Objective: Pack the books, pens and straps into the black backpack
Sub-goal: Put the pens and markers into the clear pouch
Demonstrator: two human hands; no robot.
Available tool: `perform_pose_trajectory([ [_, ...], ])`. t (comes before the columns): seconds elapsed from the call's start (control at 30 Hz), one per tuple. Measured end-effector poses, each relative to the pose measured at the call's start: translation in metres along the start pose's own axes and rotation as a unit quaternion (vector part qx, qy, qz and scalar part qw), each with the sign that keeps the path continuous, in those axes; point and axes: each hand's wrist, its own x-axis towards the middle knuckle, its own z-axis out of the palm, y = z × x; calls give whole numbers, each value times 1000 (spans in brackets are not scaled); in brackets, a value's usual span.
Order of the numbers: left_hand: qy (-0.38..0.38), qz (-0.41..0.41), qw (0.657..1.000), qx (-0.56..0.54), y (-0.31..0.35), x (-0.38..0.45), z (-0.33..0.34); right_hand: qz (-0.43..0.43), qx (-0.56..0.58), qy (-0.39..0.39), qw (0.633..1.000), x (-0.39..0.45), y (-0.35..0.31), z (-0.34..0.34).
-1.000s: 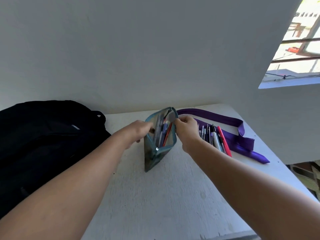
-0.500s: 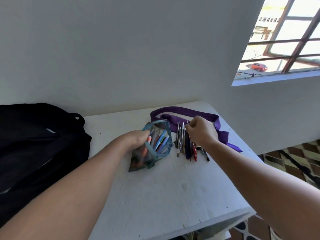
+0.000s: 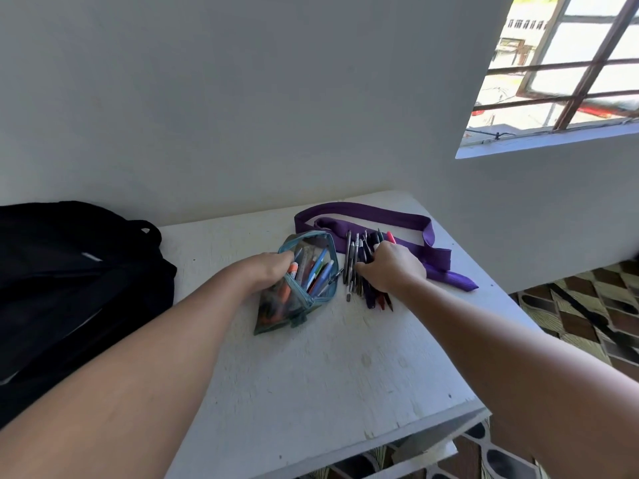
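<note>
White wall fills the upper frame above our pale desk point(image 3: 311, 375). At left centre lies the black backpack point(image 3: 69, 288); the purple strap point(image 3: 380, 219) curls at upper centre. Our left hand point(image 3: 266, 271) grips the open pencil pouch point(image 3: 301, 285); our right hand point(image 3: 390, 267) curls over the loose pens point(image 3: 352, 267) beside it.

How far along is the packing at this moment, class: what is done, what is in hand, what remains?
Done: several pens already stand in the open pencil pouch, gripped by the left hand. In hand: the right hand gathers the loose pens on the table. Left: the purple strap lies unpacked, and the pouch sits outside the black backpack. No books show.
</note>
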Motion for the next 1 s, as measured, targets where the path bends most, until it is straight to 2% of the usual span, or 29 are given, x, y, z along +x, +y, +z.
perform_pose_trajectory([
  [0.27, -8, -2, 1000, -4, 3, -2, 0, -5, -7, 5, 1000, 2, -2, -1],
  [0.57, 6, -17, 1000, 16, 7, -5, 3, -56, -94, -2, 994, -12, -10, -10],
  [0.73, 2, -21, 1000, 12, 9, -8, 2, -65, -93, -15, 993, -17, -21, -21],
  [0.83, -5, -19, 1000, 8, 8, -9, 2, -59, -22, 15, 998, -15, -29, -31],
  [0.9, -12, -16, 1000, 8, 6, -10, 2, -41, 84, 34, 995, -11, -36, -36],
  [1.0, -22, -6, 1000, -9, 5, -14, 1, -11, 311, 45, 949, -5, -48, -30],
])
